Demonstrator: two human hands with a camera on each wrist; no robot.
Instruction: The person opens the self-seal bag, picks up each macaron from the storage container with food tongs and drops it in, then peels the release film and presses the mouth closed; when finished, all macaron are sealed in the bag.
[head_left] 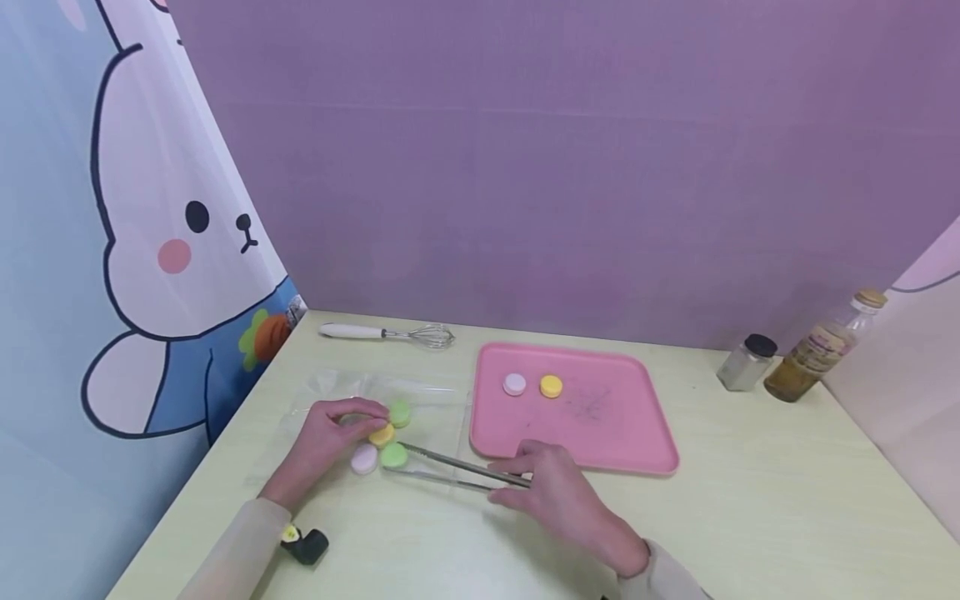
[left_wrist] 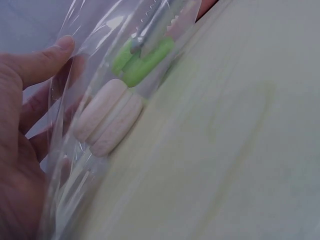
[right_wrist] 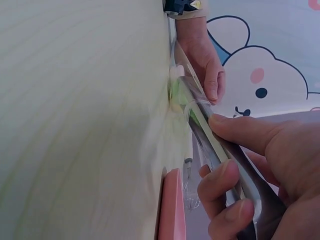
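Note:
A clear plastic bag (head_left: 431, 417) lies on the table with several macarons in it. My left hand (head_left: 333, 433) pinches the bag's film near its opening, above a yellow macaron (head_left: 382, 435); thumb and fingers also show at the film in the left wrist view. Beside the hand are a lilac macaron (head_left: 364, 459) and a green macaron (head_left: 401, 413). My right hand (head_left: 555, 492) grips metal tongs (head_left: 468, 465). Their toothed tips reach inside the bag to a nearer green macaron (left_wrist: 150, 62), touching it; whether they clamp it I cannot tell.
A pink tray (head_left: 615, 425) right of the bag bears a lilac macaron (head_left: 514, 384) and a yellow macaron (head_left: 551, 386). Behind the bag lies a whisk (head_left: 390, 333). A black-lidded jar (head_left: 746, 364) and a corked bottle (head_left: 817, 354) stand at the back right.

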